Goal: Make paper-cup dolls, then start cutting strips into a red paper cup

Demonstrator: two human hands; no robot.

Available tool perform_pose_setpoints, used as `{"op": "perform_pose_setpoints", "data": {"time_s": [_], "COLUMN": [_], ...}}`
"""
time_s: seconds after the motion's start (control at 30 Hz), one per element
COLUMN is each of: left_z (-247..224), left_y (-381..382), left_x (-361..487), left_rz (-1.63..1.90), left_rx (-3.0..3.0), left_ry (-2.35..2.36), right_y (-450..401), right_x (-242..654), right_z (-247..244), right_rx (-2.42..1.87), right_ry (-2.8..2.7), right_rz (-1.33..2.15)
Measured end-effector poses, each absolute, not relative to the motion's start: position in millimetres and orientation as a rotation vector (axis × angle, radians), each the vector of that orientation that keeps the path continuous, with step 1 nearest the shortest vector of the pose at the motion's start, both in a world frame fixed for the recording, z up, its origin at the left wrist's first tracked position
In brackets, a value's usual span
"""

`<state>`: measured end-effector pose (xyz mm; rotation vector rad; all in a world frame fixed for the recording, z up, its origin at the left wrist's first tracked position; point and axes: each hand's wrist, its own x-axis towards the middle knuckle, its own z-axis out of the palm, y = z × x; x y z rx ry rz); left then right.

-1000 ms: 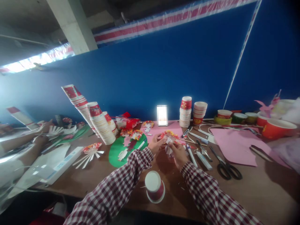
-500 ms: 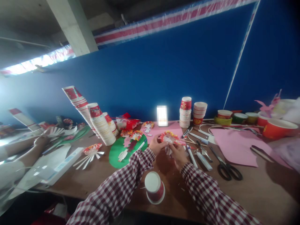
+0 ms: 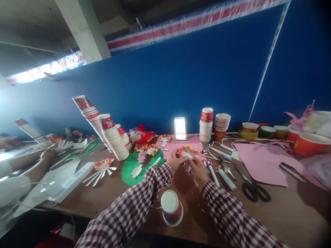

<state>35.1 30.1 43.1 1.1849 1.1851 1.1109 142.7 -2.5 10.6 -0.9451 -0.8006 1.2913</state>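
Between my two hands is a paper cutout (image 3: 186,150) with a red and yellow rim and white paper at its middle and lower side. My left hand (image 3: 176,160) grips its left edge with fingers closed. My right hand (image 3: 198,171) pinches the white part from below right; the fingertips partly hide it. An upside-down paper cup (image 3: 171,206) stands close to me, below my hands. On a green paper disc (image 3: 129,170) to the left lie similar cutouts (image 3: 150,150) and a marker (image 3: 157,160).
Stacked paper cups (image 3: 111,137) lean at left; another stack (image 3: 206,125) stands behind my right hand. Scissors (image 3: 253,189), a glue-stick-like white tube (image 3: 227,179) and pink paper (image 3: 261,165) lie right. A co-worker's hand (image 3: 46,156) is at far left, beyond a white power strip (image 3: 73,182).
The whole view has shifted slightly, so things appear a little further right. Both hands keep hold of the cutout, with hardly any change in grip.
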Motion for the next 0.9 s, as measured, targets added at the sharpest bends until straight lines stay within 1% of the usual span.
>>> {"op": "perform_pose_setpoints", "data": {"time_s": [0.7, 0.9], "left_z": [35.3, 42.8], "left_y": [35.3, 31.1], "left_x": [29.7, 30.9], "left_rz": [1.126, 1.113], "left_rx": [1.254, 1.249], "left_ry": [1.122, 1.239], "right_y": [-2.0, -2.0], "right_x": [142.4, 142.5], "right_z": [9.4, 7.7], "right_rx": [-0.937, -0.949], "right_ry": [-0.814, -0.813], "right_rz": [1.275, 1.276]}}
